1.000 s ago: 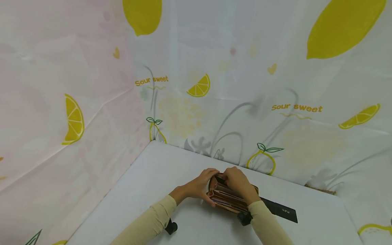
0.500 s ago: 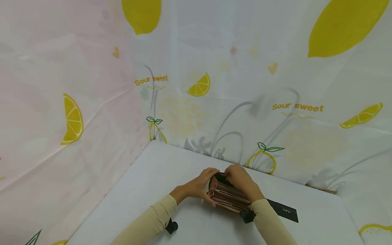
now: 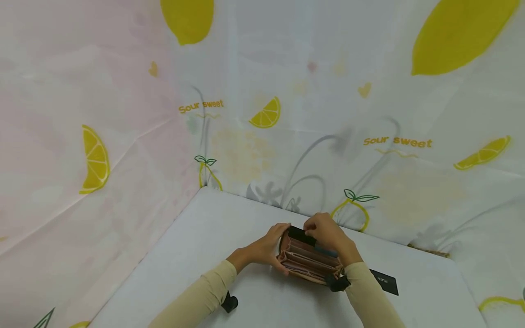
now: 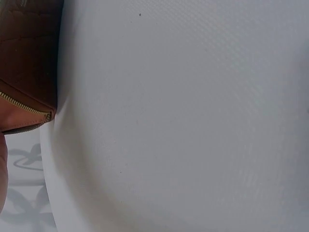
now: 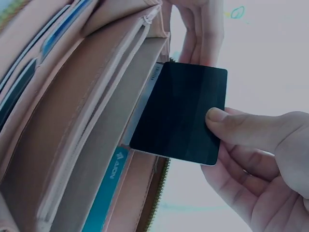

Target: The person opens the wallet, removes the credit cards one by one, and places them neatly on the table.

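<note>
A brown zip-around wallet point(image 3: 307, 265) stands unzipped on the table, its pleated compartments facing up. My left hand point(image 3: 265, 246) grips its left end, fingers behind and thumb at the front. Between thumb and fingers, my right hand point(image 3: 328, 232) pinches a black card point(image 5: 181, 113) at the wallet's far side. The card's inner edge overlaps a pale card point(image 5: 142, 106) along the pocket wall. Lower in that row a teal card point(image 5: 106, 188) pokes out of a slot, and more cards point(image 5: 63, 31) sit in the opposite side. Brass zipper teeth point(image 4: 24, 106) show in the left wrist view.
To the right on the white table point(image 3: 197, 237) lies a flat black item point(image 3: 385, 282) with pale lettering, partly hidden by my right forearm. Lemon-printed sheets point(image 3: 266, 159) rise behind the table and on its left. Black wrist-camera mounts point(image 3: 338, 283) hang near the wallet's front.
My right hand has moved from over the wallet outward past its far edge and slightly right. More of the black card shows. My left hand keeps its grip, and the forearm covers more of the flat black item.
</note>
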`<act>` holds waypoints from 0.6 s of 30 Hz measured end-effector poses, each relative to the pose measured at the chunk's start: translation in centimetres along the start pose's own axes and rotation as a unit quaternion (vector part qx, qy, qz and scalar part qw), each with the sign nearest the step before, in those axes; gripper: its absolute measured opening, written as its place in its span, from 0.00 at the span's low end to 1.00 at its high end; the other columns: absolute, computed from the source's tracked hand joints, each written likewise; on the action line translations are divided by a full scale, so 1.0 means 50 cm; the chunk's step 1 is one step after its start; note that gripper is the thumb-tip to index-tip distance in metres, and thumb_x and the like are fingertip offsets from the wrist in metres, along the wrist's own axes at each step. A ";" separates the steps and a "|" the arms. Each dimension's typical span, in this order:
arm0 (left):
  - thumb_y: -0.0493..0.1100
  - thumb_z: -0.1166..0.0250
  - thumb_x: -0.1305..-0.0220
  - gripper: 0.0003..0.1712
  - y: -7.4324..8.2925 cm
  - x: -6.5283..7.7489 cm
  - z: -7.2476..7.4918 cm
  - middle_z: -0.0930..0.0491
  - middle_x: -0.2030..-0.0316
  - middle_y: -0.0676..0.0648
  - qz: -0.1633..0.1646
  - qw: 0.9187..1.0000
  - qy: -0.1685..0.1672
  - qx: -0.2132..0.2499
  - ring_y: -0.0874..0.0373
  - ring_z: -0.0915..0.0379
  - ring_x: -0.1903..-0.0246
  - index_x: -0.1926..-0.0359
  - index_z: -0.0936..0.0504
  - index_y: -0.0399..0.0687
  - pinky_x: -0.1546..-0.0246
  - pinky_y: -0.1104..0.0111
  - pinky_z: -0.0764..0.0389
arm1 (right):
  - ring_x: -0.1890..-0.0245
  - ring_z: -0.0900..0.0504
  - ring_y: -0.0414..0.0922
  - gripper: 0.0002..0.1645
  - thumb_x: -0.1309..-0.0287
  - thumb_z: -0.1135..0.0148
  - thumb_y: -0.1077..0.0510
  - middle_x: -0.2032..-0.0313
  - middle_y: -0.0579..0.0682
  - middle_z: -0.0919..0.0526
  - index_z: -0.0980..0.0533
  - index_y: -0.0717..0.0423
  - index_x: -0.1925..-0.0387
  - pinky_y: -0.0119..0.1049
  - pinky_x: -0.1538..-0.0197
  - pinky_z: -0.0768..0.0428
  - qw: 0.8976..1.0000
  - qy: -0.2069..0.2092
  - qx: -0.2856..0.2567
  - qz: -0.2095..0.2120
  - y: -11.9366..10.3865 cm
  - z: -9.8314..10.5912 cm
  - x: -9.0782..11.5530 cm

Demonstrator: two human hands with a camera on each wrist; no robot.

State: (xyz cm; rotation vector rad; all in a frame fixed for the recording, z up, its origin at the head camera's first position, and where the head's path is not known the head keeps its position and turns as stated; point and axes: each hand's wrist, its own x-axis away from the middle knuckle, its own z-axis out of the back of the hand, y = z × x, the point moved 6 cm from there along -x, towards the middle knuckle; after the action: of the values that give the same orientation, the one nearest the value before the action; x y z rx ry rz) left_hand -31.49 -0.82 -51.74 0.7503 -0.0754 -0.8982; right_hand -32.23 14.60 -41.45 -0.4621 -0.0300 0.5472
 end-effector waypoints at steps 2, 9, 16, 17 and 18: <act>0.61 0.17 0.66 0.78 0.001 -0.001 0.004 0.52 0.29 0.45 -0.005 1.000 0.001 0.001 0.53 0.54 0.31 0.23 0.60 0.45 0.34 0.59 0.38 | 0.68 0.19 0.43 0.05 0.44 0.32 0.67 0.68 0.48 0.16 0.14 0.58 0.66 0.40 0.65 0.20 1.000 -0.002 0.005 0.004 -0.003 0.004 0.001; 0.60 0.17 0.65 0.77 0.001 -0.004 0.005 0.50 0.29 0.43 -0.015 1.000 0.005 -0.002 0.52 0.53 0.31 0.24 0.58 0.42 0.34 0.59 0.38 | 0.68 0.21 0.41 0.04 0.44 0.32 0.66 0.68 0.47 0.18 0.15 0.57 0.66 0.39 0.64 0.21 1.000 0.011 0.002 -0.012 0.001 0.027 0.023; 0.60 0.18 0.65 0.77 0.001 -0.002 0.005 0.53 0.28 0.44 0.000 1.000 0.000 0.004 0.51 0.55 0.30 0.23 0.59 0.45 0.34 0.58 0.38 | 0.73 0.21 0.39 0.02 0.46 0.31 0.67 0.73 0.45 0.17 0.16 0.59 0.69 0.34 0.69 0.22 1.000 0.008 0.009 0.012 0.005 0.073 0.054; 0.60 0.18 0.65 0.77 0.001 -0.002 0.005 0.53 0.28 0.44 0.002 1.000 -0.001 0.004 0.51 0.55 0.29 0.23 0.59 0.46 0.34 0.58 0.38 | 0.73 0.21 0.38 0.02 0.46 0.31 0.67 0.73 0.45 0.17 0.16 0.59 0.69 0.34 0.70 0.22 1.000 0.007 0.013 0.014 0.008 0.078 0.060; 0.60 0.18 0.65 0.77 0.002 -0.001 0.006 0.53 0.28 0.44 0.003 1.000 -0.002 0.004 0.51 0.55 0.29 0.23 0.59 0.46 0.34 0.57 0.38 | 0.74 0.22 0.38 0.02 0.46 0.31 0.67 0.74 0.44 0.18 0.16 0.59 0.69 0.34 0.70 0.22 1.000 0.004 0.016 0.014 0.014 0.083 0.067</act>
State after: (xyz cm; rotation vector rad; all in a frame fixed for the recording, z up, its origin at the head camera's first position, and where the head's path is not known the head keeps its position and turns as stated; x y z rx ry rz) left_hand -31.57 -0.92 -51.46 0.7558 -0.0848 -0.8933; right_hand -30.31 18.55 -38.35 -0.4349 -0.0068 0.5728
